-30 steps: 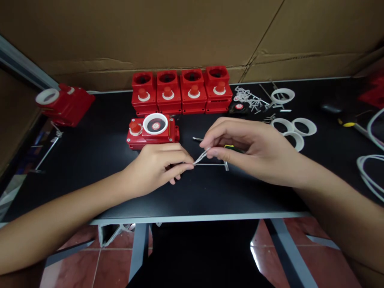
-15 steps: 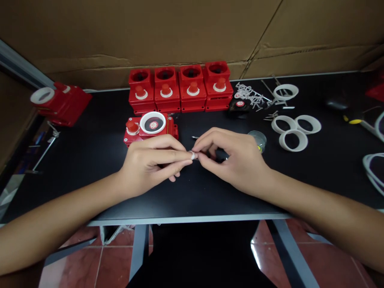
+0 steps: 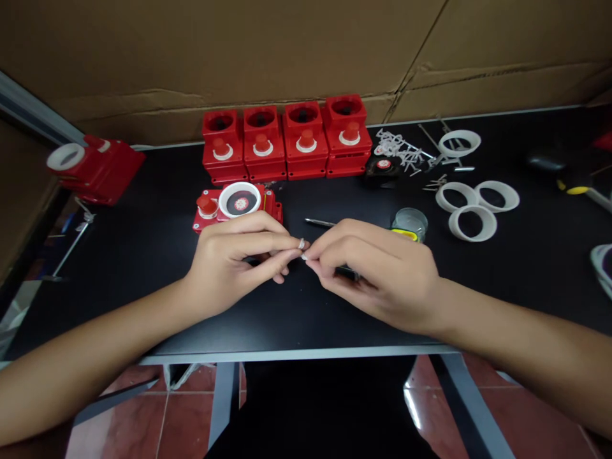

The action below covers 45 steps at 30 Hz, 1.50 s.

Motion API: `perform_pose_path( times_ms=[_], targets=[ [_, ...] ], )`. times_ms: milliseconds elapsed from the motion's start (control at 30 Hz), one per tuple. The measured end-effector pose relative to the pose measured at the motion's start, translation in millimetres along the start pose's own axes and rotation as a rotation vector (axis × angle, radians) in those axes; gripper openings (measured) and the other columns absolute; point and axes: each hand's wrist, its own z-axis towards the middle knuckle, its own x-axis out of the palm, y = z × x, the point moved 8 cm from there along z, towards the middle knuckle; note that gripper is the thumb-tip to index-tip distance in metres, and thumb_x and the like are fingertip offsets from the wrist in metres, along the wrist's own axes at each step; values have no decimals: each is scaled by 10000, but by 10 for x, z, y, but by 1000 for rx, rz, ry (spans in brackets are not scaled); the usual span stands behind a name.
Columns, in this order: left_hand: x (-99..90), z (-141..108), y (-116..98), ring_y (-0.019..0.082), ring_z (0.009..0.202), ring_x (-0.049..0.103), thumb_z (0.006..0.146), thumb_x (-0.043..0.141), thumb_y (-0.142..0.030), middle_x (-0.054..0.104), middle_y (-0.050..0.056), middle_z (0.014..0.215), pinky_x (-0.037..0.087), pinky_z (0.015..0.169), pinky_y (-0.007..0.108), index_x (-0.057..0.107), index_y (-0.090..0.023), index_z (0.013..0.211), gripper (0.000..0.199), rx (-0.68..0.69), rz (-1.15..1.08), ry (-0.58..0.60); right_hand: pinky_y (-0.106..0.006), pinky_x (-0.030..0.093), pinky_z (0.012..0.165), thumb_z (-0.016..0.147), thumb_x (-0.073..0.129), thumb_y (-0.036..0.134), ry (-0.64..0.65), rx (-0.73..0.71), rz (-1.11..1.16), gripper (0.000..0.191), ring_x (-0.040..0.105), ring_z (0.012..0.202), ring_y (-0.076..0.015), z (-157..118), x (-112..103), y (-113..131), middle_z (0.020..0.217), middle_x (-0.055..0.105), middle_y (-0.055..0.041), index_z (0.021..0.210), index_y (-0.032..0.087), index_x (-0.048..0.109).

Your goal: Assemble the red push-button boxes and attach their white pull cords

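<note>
My left hand [image 3: 239, 258] pinches a small white piece [image 3: 301, 243] between thumb and forefinger. Touching the same spot from the right, my right hand [image 3: 377, 268] has its fingertips closed on a white bit whose exact shape is too small to tell. Behind my left hand lies a red housing [image 3: 203, 218] with an orange-red knob and a white ring [image 3: 222, 203] around a black disc. A thin metal tool [image 3: 319, 222] lies on the table, partly covered by my right hand.
Several red housings [image 3: 306, 159] stand along the back; another red unit [image 3: 108, 171] is at left. White rings [image 3: 473, 223], small white pieces [image 3: 394, 145], a clear round container [image 3: 412, 220] and a black part with a label [image 3: 384, 166] lie to the right.
My right hand has turned and lowered slightly, moving a little right. The fingertips have shifted on the white piece, and more of the metal tool and the clear container shows.
</note>
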Motion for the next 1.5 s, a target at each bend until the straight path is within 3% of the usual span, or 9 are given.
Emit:
perform_pose_path(
  times_ms=[200, 433, 633, 933, 1100, 1333, 1500],
  targets=[
    [63, 51, -68, 163, 921, 840, 1097, 837, -197, 886, 53, 1078, 696, 883, 241, 917, -233, 1019, 117, 49, 111, 98, -371, 675, 849, 1140, 678, 88, 29, -96, -69, 202, 839, 955, -214, 15, -55, 95, 1035, 872, -39, 1080, 280, 685],
    [60, 53, -51, 138, 875, 861, 1046, 893, -180, 920, 17, 1051, 673, 859, 199, 904, -229, 977, 85, -28, 19, 104, -326, 651, 778, 1119, 658, 56, 29, 24, 30, 232, 828, 944, -188, 41, -24, -26, 1051, 861, -43, 1034, 271, 681],
    [135, 47, 65, 145, 778, 810, 1055, 809, -172, 858, 27, 924, 651, 718, 211, 855, -201, 985, 89, -165, -147, 139, -360, 670, 807, 1076, 718, 78, 25, 108, 124, 206, 828, 925, -207, 38, -13, -158, 1052, 846, -39, 1042, 280, 700],
    [160, 81, -18, 106, 760, 717, 1082, 763, -140, 779, -4, 867, 589, 752, 192, 814, -187, 970, 131, -94, -99, 205, -312, 659, 810, 1070, 745, 115, 12, 321, 267, 144, 785, 875, -170, 47, -14, -211, 992, 815, -22, 1028, 252, 738],
    [180, 55, 36, 97, 763, 722, 1081, 786, -140, 777, -9, 877, 589, 749, 177, 820, -181, 991, 105, -147, -194, 175, -290, 665, 825, 1091, 803, 220, 29, 459, 413, 56, 801, 872, -150, -4, 58, -318, 1000, 837, -17, 1042, 222, 778],
    [207, 28, 112, 101, 768, 725, 1061, 796, -123, 772, -6, 879, 594, 746, 176, 838, -181, 963, 122, -214, -265, 131, -285, 661, 787, 1107, 754, 124, 19, 194, 55, 131, 816, 854, -164, 17, -9, -198, 972, 860, -23, 1067, 236, 807],
    [161, 29, 122, 115, 807, 750, 1049, 819, -122, 809, 6, 912, 613, 761, 180, 868, -191, 962, 121, -227, -289, 64, -296, 680, 842, 1115, 749, 142, 43, 142, 50, 140, 847, 943, -181, 30, -35, -138, 1097, 885, -60, 1164, 240, 836]
  ],
)
